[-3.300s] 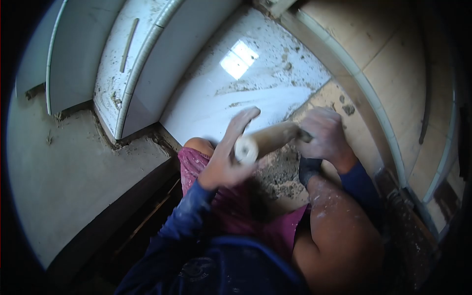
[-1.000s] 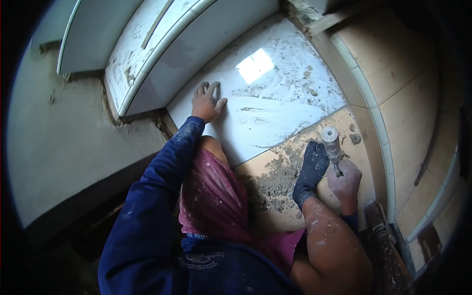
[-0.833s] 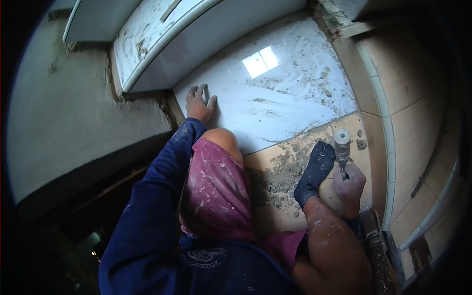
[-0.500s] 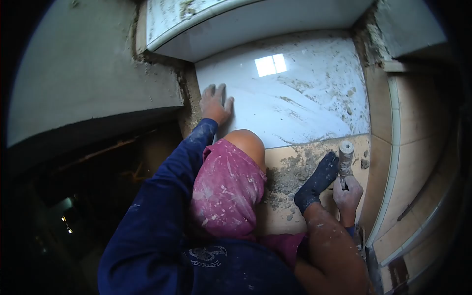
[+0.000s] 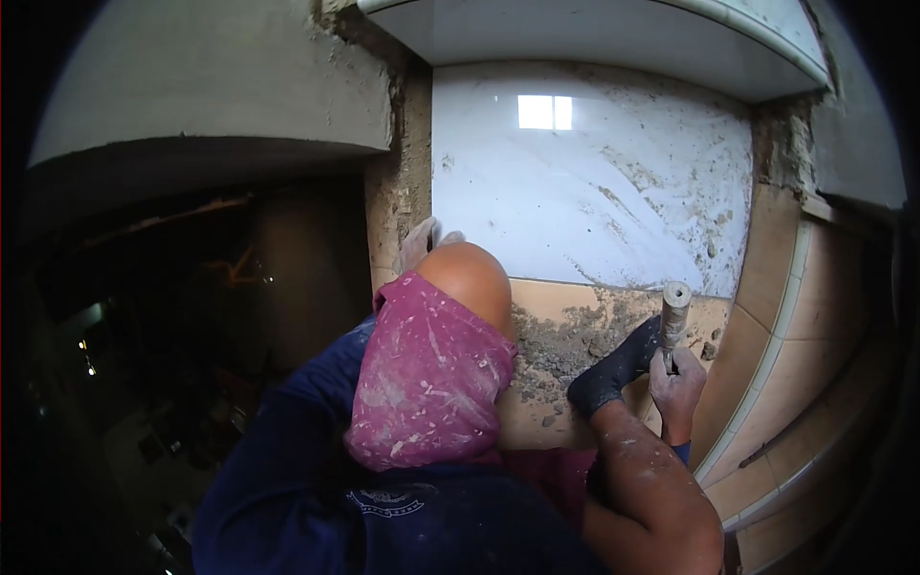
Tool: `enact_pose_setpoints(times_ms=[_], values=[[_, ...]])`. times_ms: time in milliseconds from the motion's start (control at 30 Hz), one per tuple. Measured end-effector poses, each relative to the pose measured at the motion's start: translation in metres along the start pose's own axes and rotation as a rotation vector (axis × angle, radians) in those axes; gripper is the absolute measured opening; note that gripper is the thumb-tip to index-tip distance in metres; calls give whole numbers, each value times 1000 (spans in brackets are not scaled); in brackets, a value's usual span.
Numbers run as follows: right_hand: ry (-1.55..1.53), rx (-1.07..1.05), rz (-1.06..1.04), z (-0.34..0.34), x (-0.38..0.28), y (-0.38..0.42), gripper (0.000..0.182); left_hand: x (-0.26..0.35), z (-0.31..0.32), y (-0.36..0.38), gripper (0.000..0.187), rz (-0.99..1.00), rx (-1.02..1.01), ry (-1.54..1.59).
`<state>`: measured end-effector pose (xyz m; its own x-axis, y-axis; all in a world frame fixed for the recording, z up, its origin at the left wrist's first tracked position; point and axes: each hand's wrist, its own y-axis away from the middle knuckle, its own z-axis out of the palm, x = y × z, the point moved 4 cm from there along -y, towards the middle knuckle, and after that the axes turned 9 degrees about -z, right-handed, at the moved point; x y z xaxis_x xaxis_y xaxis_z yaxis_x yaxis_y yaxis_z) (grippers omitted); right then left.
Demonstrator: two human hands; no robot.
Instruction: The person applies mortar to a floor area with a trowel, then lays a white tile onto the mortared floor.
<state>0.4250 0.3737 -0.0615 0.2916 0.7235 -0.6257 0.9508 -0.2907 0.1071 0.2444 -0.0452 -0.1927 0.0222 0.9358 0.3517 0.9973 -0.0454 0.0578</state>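
Note:
My left hand (image 5: 415, 246) is at the near left corner of a large glossy white tile (image 5: 537, 201), its fingers and thumb apart and partly hidden behind my raised knee. Mortar smears cover the tile's right side, and a window reflects near its back. In my right hand (image 5: 677, 381) is a short, pale, cylindrical tool (image 5: 676, 316) with a round hole in its end, caked with mortar. It points up past the tile's front edge, beside my dark-socked foot (image 5: 623, 364). My fist hides the tool's lower part.
Loose mortar crumbs (image 5: 561, 350) lie on the beige floor (image 5: 532, 422) before the tile. A white-faced step (image 5: 594, 43) rises behind it. Beige tiled wall (image 5: 767, 259) stands close on the right. A dark drop-off (image 5: 192, 316) lies left, below a grey plastered wall (image 5: 211, 77).
My left hand has drawn back from the tile's left surface to its near corner, behind the knee. My view has turned slightly left. My right hand still holds the tool in about the same place.

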Motion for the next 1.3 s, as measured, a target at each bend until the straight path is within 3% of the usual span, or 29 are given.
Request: enact_pose_setpoints(times_ms=[100, 167, 233, 300, 433, 500, 567, 700, 800, 833, 933, 1067, 1100, 1200, 1300], values=[[20, -48, -43, 3, -6, -17, 25, -2, 3, 22, 50, 249, -285, -366], [25, -78, -56, 2, -13, -30, 24, 44, -45, 1, 50, -177, -476, -193], [38, -97, -88, 3, -18, -42, 25, 47, -48, 5, 51, -220, -547, -157], [49, -105, -162, 3, -23, -55, 28, 22, -31, 29, 53, 107, -477, -259], [87, -160, -260, 10, -29, -73, 29, 21, -32, 6, 59, 292, -109, -1], [99, -188, -282, 16, -36, -80, 31, 35, -28, -41, 58, 358, -75, 0], [152, -236, -332, 20, -43, -83, 33, 50, -12, -101, 61, 302, -192, -139], [289, -342, -435, 22, -64, -93, 34, 73, 6, -199, 64, 308, 185, 29], [298, -339, -472, 24, -78, -94, 34, 82, 9, -218, 64, 162, -69, -141], [290, -333, -482, 25, -80, -93, 33, 75, 9, -220, 62, 176, 96, -52], [246, -330, -426, 35, -86, -84, 33, 52, 24, -212, 58, 188, -2, 17], [160, -364, -377, 49, -91, -74, 33, 39, 6, -175, 48, 97, 113, 63], [151, -367, -357, 50, -88, -73, 35, 37, 15, -159, 45, 198, 168, 104], [212, -403, -369, 49, -88, -77, 36, 42, -3, -121, 44, 135, 334, 151], [302, -434, -385, 49, -88, -82, 24, 51, 11, -94, 46, 178, 232, 165]])
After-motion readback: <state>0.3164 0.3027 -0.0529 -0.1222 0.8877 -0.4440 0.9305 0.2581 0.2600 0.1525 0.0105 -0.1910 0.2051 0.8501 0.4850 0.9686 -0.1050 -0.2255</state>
